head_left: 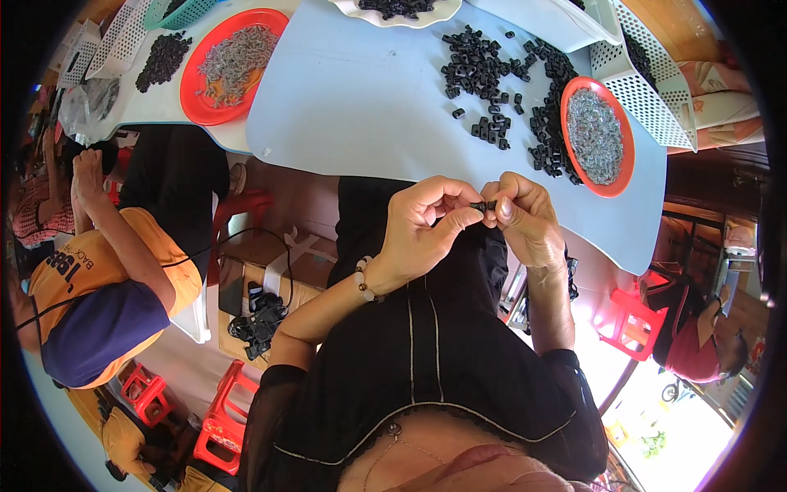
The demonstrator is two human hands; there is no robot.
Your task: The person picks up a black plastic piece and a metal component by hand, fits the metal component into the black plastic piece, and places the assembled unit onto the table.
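Just beyond the table's front edge, above my lap, both hands meet around a small black plastic part [483, 207]. My left hand [416, 231] pinches it from one side between thumb and forefinger. From the other side, my right hand [533, 223] grips it with thumb and fingers, and its fingertips hide part of it. I cannot tell whether it is one piece or two joined. Loose black plastic parts [475, 70] of similar look lie on the pale blue table [344, 107] ahead. An orange-red plate [627, 164] right of them holds small clear pieces [596, 135].
White perforated baskets [643, 94] and a white bin [557, 25] stand at the far right. A white scalloped dish [402, 16] of black parts is at the far edge. Leftward, another red plate [197, 102] holds clear pieces; a person in orange and navy [115, 303] sits nearby.
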